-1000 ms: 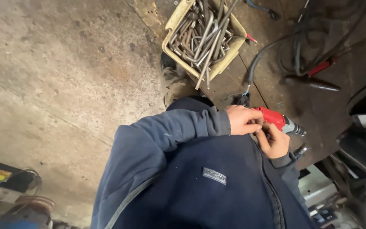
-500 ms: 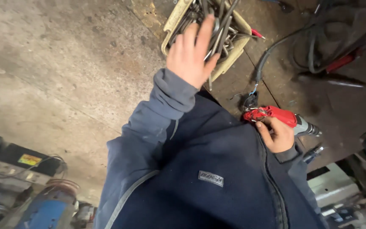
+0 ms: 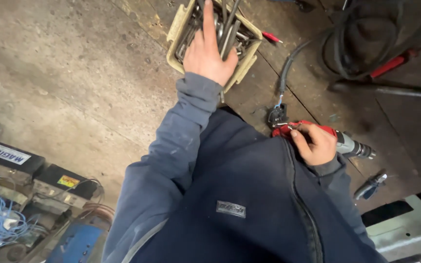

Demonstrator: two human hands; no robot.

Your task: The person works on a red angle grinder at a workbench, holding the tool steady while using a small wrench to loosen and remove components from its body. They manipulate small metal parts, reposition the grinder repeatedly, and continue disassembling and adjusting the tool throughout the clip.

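Left hand [image 3: 205, 53] fingers spread open over crate [image 3: 175, 27] rim; right hand [image 3: 315, 143] fingers gripping red tool [image 3: 317, 130]; bare floor [image 3: 64, 73] left.

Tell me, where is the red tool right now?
The red tool is right of centre in the head view, gripped by the right hand against the dark jacket, its black hose running up the floor.

Cream plastic crate [image 3: 177, 25] on concrete floor, filled with jumbled grey metal rods [image 3: 230, 30]. Red pneumatic tool [image 3: 339, 140] with grey metal nose, lying level, black hose attached.
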